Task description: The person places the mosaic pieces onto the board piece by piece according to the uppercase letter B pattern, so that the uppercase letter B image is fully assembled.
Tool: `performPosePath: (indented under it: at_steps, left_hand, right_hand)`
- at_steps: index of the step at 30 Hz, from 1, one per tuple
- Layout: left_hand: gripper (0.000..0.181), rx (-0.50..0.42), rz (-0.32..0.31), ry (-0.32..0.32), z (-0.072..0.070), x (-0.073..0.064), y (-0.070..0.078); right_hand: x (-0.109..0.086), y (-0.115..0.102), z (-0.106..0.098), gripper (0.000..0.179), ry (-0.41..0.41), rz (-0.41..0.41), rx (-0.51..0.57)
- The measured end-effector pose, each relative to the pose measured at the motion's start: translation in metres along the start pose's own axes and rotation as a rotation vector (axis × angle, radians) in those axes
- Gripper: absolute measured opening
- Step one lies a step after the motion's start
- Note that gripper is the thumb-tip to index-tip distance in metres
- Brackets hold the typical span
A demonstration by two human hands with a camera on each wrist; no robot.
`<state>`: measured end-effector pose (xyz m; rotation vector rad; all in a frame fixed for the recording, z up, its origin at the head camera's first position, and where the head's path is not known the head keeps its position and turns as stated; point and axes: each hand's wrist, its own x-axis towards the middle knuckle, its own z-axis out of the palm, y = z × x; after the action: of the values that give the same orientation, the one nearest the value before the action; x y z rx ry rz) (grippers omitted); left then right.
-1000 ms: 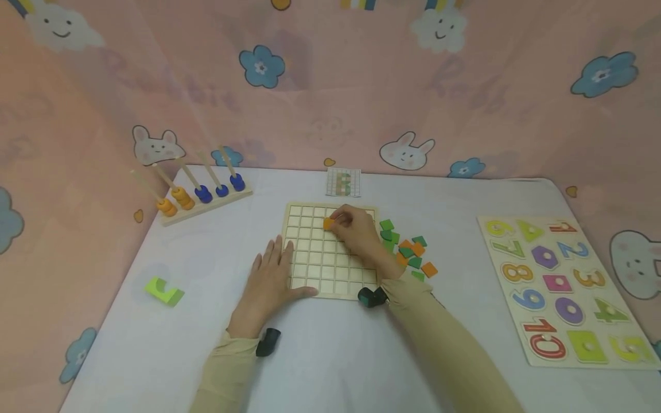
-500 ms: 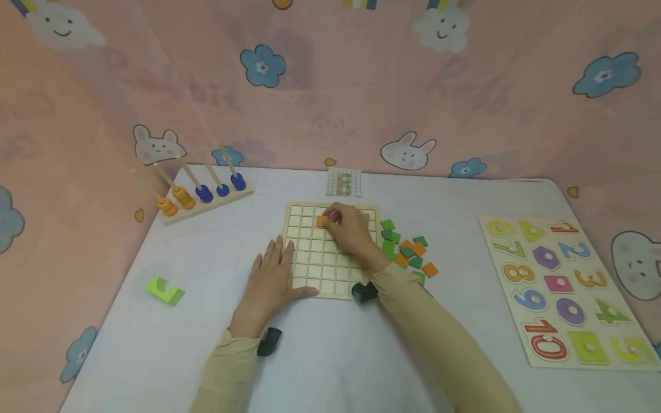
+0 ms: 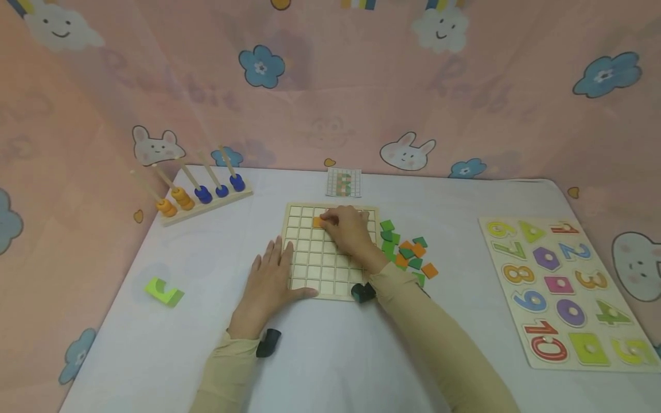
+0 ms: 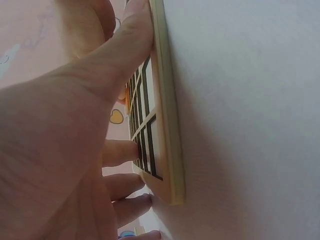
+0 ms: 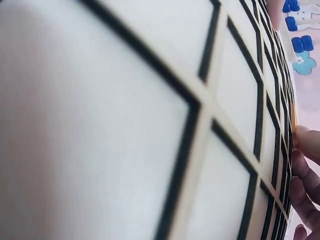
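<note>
A wooden grid board with square cells lies flat on the white table. Over its far part, my right hand pinches an orange square tile between thumb and fingers, at a cell in the second row from the far edge. In the right wrist view the orange tile shows as a thin sliver beside the fingertips. My left hand lies spread along the board's left edge, its thumb on the near edge. The left wrist view shows its fingers resting on the board's rim.
Loose green and orange tiles lie right of the board. A small printed grid card sits behind it. A bead-peg stand is at back left, a light green notched block at left, a number puzzle board at right.
My right hand has moved left across the board with the orange tile, then come slightly nearer, the tile now down at a cell. The left hand has stayed in place.
</note>
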<state>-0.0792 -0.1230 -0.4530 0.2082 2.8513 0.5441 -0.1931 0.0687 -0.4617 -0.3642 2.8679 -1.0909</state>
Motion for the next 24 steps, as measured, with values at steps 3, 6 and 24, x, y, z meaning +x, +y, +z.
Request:
performPosePath:
  at_steps: [3,6,24]
  left_hand:
    - [0.121,-0.004,-0.001,-0.001,0.0,0.0,0.0]
    - [0.121,-0.006,-0.001,-0.001,0.0,0.001,0.0]
    - [0.12,-0.01,-0.005,0.002,0.0,-0.001,0.0]
  right_hand:
    - [-0.003,0.001,-0.003,0.025,-0.018,-0.032,-0.058]
    - [-0.007,0.004,-0.007,0.029,-0.049,-0.076,-0.099]
    - [-0.027,0.058,-0.064,0.042,-0.174,-0.072,-0.031]
